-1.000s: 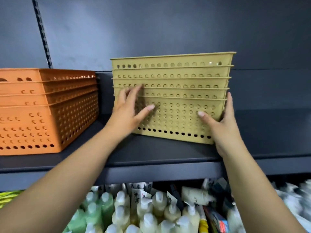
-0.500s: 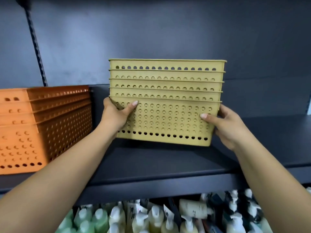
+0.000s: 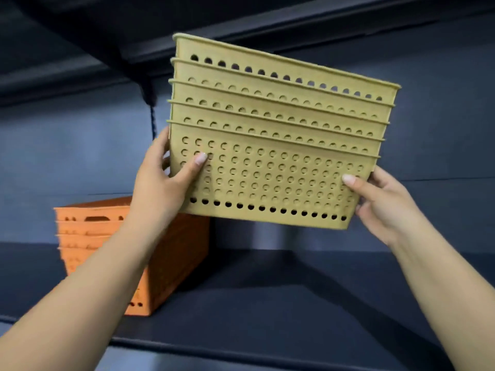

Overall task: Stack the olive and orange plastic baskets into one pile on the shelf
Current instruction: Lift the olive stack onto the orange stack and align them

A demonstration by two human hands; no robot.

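Observation:
A nested pile of several olive perforated baskets [image 3: 276, 145] hangs in the air well above the dark shelf [image 3: 281, 298], tilted with its right side lower. My left hand [image 3: 163, 188] grips its lower left corner, thumb on the front wall. My right hand [image 3: 383, 202] grips its lower right corner. A nested pile of several orange baskets [image 3: 171, 253] stands on the shelf at the lower left, partly hidden behind my left forearm.
The underside of an upper shelf [image 3: 80, 49] runs close above the olive pile. A slotted upright rail [image 3: 152, 121] is fixed to the dark back wall [image 3: 442, 135]. The shelf's front edge [image 3: 241, 352] crosses the bottom.
Both hands have lifted the olive pile off the shelf and upward, and it now tilts. The view has swung up, so the bottles below are out of sight.

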